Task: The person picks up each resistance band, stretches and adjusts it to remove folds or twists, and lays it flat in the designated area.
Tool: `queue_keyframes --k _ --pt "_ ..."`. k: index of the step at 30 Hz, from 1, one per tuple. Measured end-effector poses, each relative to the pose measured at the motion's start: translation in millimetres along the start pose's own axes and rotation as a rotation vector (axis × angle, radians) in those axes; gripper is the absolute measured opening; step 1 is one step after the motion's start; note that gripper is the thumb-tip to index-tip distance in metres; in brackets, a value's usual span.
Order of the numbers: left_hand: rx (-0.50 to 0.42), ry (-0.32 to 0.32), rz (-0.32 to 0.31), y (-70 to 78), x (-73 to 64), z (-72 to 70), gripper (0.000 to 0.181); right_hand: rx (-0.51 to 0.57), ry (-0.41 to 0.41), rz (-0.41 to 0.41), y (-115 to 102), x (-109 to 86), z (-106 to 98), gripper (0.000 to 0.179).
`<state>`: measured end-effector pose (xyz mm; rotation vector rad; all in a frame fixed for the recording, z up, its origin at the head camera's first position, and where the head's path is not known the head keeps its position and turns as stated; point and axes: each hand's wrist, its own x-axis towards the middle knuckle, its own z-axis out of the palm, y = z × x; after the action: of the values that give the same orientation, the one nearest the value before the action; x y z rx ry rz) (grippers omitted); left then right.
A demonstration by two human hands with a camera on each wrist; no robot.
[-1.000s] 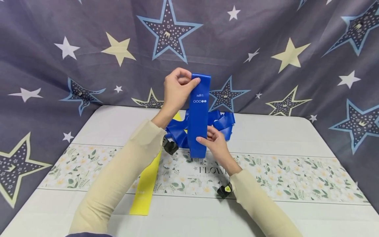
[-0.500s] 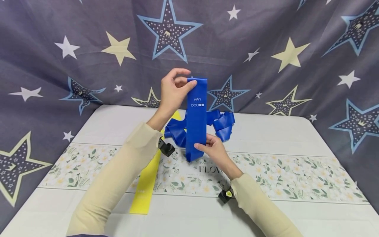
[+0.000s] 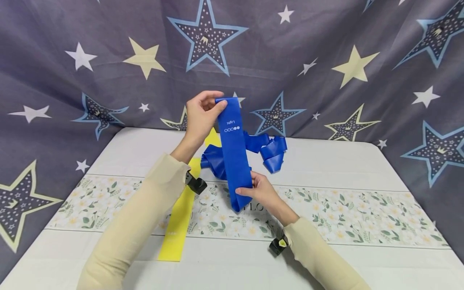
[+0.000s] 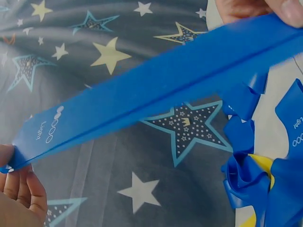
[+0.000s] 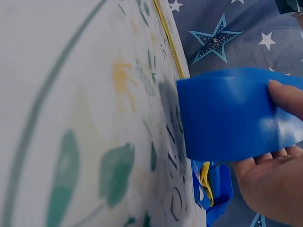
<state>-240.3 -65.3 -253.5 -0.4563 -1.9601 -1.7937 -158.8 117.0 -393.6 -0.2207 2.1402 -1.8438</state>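
Note:
Between my hands a blue resistance band [image 3: 232, 151], a flat loop printed "Light", slants above the table. My left hand [image 3: 202, 117] pinches its upper end, thumb on the front face. Lower down, my right hand [image 3: 266, 195] grips the band near its bottom fold, with the thumb in front. From the left wrist view, the band [image 4: 132, 90] runs taut from my left fingers to my right hand at the top corner. The folded lower end [image 5: 227, 118] shows in the right wrist view, close over the cloth. Behind it lie more crumpled blue bands [image 3: 273, 151].
A yellow resistance band [image 3: 177, 229] stretches along the table left of centre, partly under my left wrist and the blue bands. The white tablecloth [image 3: 344, 165] has a floral strip across it. A dark star-printed curtain [image 3: 297, 52] hangs behind the table.
Both hands have come down slightly with the blue band. The left hand has shifted left, so the band now slants instead of hanging upright, and its bottom fold sits lower.

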Motion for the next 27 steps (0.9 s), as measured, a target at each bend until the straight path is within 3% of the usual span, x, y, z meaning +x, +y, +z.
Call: queue_keyframes --k 6,15,21,27 --pt "-0.007 0.031 -0.046 -7.3 -3.9 -10.0 0.025 -0.005 -0.016 0.012 0.6 -7.1 -1.7 0.050" --pt "-0.040 0.026 -0.129 -19.6 -10.3 -22.5 0.027 -0.078 0.007 0.039 3.4 -15.3 -2.0 0.046" --pt "-0.032 0.032 -0.126 -26.2 -10.8 -31.4 0.026 -0.110 -0.035 0.059 9.5 -20.7 -2.8 0.041" --pt "-0.022 0.051 -0.116 -30.3 -10.0 -42.1 0.025 -0.071 -0.110 0.079 14.6 -23.6 -7.3 0.038"
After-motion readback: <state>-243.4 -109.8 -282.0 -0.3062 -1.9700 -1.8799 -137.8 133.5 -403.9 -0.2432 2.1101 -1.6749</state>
